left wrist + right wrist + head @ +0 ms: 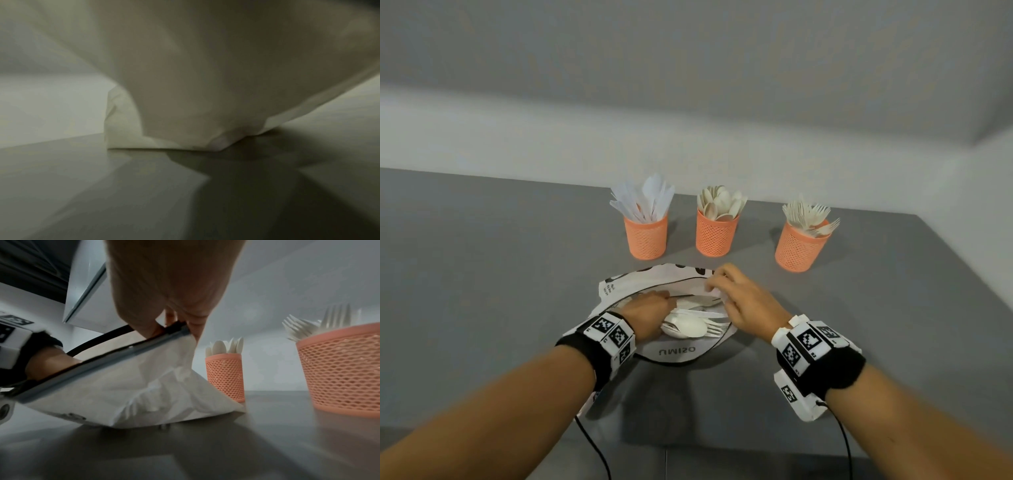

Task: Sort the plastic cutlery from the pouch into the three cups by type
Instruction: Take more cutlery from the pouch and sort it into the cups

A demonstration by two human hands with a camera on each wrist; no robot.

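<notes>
A white zip pouch (678,353) lies open on the grey table, with white plastic spoons (688,325), forks (719,327) and knives inside. My left hand (664,299) reaches into its mouth; the fingertips are hidden, so its grip is unclear. My right hand (714,284) pinches the pouch's upper zipper edge (176,331) and lifts it. Behind stand three orange mesh cups: knives (646,236) on the left, spoons (715,236) in the middle, forks (799,246) on the right. The left wrist view shows only pouch fabric (205,81).
The grey table (500,274) meets a pale wall behind the cups. Its right edge runs just past the fork cup (339,369). Cables hang from both wristbands over the table's near edge. The spoon cup (225,374) stands close behind the pouch (144,378).
</notes>
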